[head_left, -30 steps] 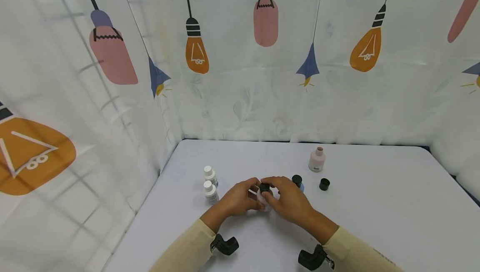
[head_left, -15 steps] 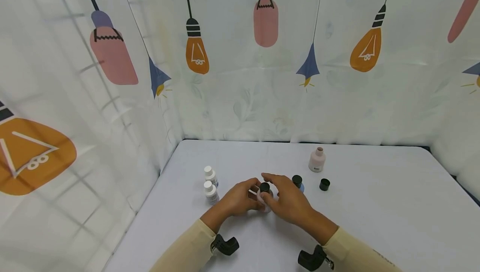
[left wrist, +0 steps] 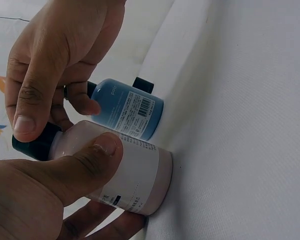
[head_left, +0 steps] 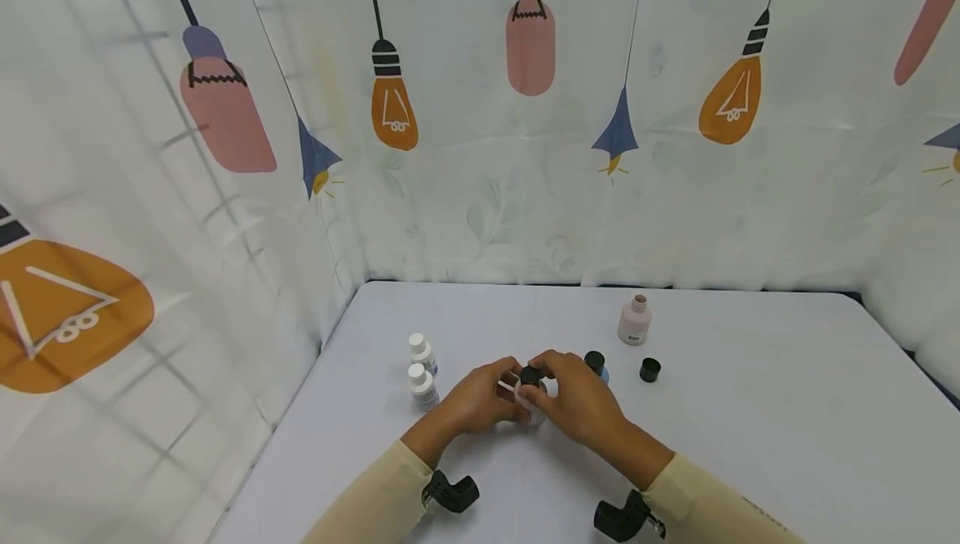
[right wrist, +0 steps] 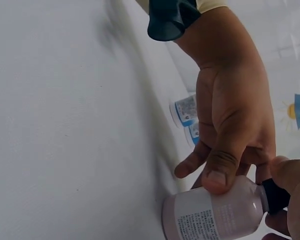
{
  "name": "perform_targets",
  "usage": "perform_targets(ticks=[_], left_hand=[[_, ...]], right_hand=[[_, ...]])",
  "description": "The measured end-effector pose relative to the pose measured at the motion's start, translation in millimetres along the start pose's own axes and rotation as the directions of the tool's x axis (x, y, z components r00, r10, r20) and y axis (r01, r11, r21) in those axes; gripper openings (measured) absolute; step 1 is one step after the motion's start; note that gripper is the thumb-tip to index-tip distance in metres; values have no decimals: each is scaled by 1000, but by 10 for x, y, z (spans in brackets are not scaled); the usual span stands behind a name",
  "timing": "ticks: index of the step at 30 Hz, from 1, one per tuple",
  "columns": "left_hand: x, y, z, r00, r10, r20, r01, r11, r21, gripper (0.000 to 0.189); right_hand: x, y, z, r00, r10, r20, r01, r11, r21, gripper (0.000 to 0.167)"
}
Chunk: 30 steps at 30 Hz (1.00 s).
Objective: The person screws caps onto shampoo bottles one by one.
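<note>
A pale pink bottle (left wrist: 135, 172) with a white printed label stands upright on the white table between both hands. My left hand (head_left: 480, 398) grips its body, thumb across the label and fingers round the far side. With thumb and fingers, my right hand (head_left: 581, 398) pinches the black cap (head_left: 530, 375) on its neck. A blue bottle (left wrist: 127, 107) with a black cap stands just beyond, mostly hidden behind the right hand in the head view.
At the back right stands an uncapped pale pink bottle (head_left: 634, 321). A loose black cap (head_left: 650, 370) lies in front of it. Two white-capped bottles, the nearer bottle (head_left: 423, 387) and the farther bottle (head_left: 421, 351), stand left of the left hand. Printed curtains surround the table (head_left: 780, 394).
My right hand's fingers opened away from the cap half a second ago and are back round it now. The left hand and the bottle have stayed in place.
</note>
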State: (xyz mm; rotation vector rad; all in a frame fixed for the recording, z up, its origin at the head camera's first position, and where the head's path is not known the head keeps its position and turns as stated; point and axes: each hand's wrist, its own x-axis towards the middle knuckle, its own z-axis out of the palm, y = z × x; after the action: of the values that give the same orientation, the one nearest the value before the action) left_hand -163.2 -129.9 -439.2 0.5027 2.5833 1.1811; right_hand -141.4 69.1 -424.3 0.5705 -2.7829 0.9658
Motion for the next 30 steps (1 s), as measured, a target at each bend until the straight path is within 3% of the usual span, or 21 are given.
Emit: perform_targets(ticks=[4,10,16,22,25,30], left_hand=[[-1,-8,2,1000,-6,1,6,1000,-10,42],[9,-13,1,1000,9,8,-9,1000,-22,43],[5,-9,8,1000,4,6,-4,1000,-12,43],[6,-11,5,1000,-13,4,13,1000,-4,43],[10,-16,3,1000,-14,5,15,1000,-11,43],[10,-16,4,1000,-5,5,5,1000,-8,44]], right_hand=[[-18,4,12,1000,-14,6,14,1000,17,52],[-38,7,5,997,-70,-12,70,998,5,39],[-14,9,20,999,-20,-41,21,1000,16,30],[-19,-8,48,999,8,-35,-7,1000,21,46],[-36,-9,36,999,-25,-30,25,1000,10,53],[-41,-5,20,996,-78,-35,77,997,-21,41]])
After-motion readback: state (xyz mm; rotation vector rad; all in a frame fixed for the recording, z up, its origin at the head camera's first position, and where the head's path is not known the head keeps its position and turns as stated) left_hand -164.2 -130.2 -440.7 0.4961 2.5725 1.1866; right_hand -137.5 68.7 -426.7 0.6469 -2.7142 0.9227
